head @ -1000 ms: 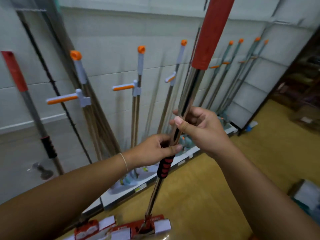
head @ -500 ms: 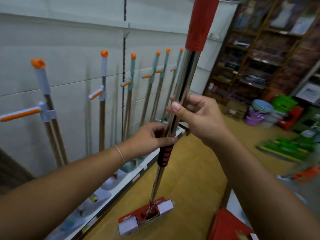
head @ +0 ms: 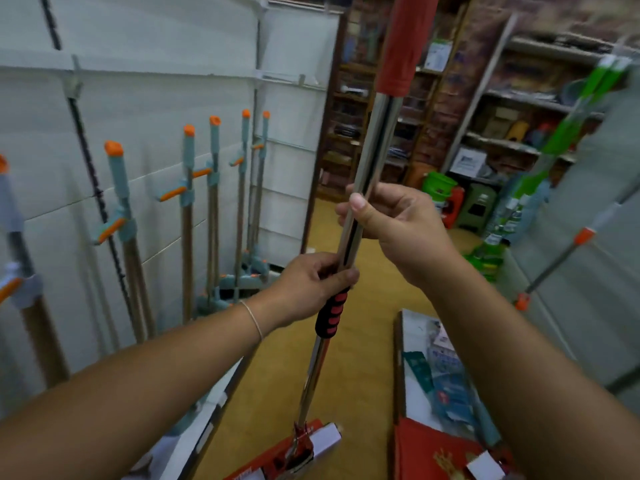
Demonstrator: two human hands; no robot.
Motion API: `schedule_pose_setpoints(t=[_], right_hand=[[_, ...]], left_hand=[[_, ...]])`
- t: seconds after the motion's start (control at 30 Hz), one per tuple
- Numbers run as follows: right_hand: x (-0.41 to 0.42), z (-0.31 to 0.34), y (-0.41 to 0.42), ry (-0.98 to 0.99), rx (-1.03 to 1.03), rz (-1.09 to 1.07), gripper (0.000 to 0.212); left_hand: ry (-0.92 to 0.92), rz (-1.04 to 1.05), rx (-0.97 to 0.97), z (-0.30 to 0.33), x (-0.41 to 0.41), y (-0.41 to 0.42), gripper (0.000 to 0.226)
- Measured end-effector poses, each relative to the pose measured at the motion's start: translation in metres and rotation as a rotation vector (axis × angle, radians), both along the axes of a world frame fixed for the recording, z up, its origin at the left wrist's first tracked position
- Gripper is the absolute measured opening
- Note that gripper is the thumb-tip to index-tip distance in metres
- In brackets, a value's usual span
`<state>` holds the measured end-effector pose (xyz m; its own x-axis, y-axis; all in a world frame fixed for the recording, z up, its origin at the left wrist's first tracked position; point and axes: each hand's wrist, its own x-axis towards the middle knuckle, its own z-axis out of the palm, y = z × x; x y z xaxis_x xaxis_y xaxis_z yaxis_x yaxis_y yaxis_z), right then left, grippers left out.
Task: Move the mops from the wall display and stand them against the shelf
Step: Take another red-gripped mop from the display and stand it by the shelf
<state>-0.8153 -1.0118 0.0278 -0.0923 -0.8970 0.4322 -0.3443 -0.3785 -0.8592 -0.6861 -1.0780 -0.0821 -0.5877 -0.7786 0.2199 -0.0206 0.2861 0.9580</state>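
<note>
Both hands grip one mop (head: 372,161), held near-upright in the aisle and leaning slightly right toward the top. The left hand (head: 311,285) is wrapped around the chrome shaft just above the black-and-red ribbed grip (head: 331,315), thumb across the front, fingers curled behind. The right hand (head: 398,223) holds the shaft higher up, thumb pressed along the front and pointing up, fingers closed round the back. A thin bracelet (head: 252,318) sits on the left wrist.

The mop's top is a red sleeve (head: 403,43) running out of frame; its red-and-white head (head: 304,448) is at the bottom over the yellow floor (head: 363,375) (cannot tell if touching or lifted).

On the left, the wall display (head: 145,109) is white panelling with a row of teal-and-orange handled mops (head: 188,174) leaning against it, each with an orange side lever, well apart from the held one. Straight ahead and to the right are store shelves (head: 519,105) loaded with blurred goods, with a green bucket (head: 439,185) and a red container (head: 453,209) near the base. Green-packaged mops (head: 554,150) lean at right. Another pole with orange fittings (head: 554,268) slants against the grey panel on the far right. A low white shelf with packets (head: 440,368) lies below the right forearm, with red packaging (head: 436,452) nearer the camera.
</note>
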Motion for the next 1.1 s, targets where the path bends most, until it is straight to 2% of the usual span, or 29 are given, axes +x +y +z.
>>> schedule_pose_setpoints(t=[0.2,0.37,0.47,0.63,0.8,0.97,1.1], right_hand=[[-0.039,0.008,-0.033,-0.062,0.040,-0.185,0.008],[-0.082,0.010,-0.050,-0.097,0.040,-0.340,0.007],[-0.112,0.009,-0.059,-0.104,0.031,-0.439,0.014],[-0.161,-0.004,-0.078,-0.112,0.003,-0.474,0.012],[-0.210,-0.009,-0.101,-0.128,0.004,-0.518,0.008],[-0.263,-0.004,-0.107,-0.107,-0.025,-0.578,0.013],[-0.297,-0.001,-0.103,-0.116,-0.053,-0.603,0.008]], left_hand=[[0.043,-0.146,0.085,0.010,-0.045,-0.048,0.038],[0.055,-0.258,0.141,0.017,-0.099,-0.076,0.020],[0.026,-0.318,0.167,0.016,-0.132,-0.090,0.024],[-0.011,-0.373,0.182,0.008,-0.182,-0.112,0.028],[-0.081,-0.406,0.141,0.021,-0.235,-0.135,0.022],[-0.041,-0.496,0.185,0.029,-0.293,-0.144,0.023],[-0.011,-0.594,0.213,0.032,-0.338,-0.147,0.016]])
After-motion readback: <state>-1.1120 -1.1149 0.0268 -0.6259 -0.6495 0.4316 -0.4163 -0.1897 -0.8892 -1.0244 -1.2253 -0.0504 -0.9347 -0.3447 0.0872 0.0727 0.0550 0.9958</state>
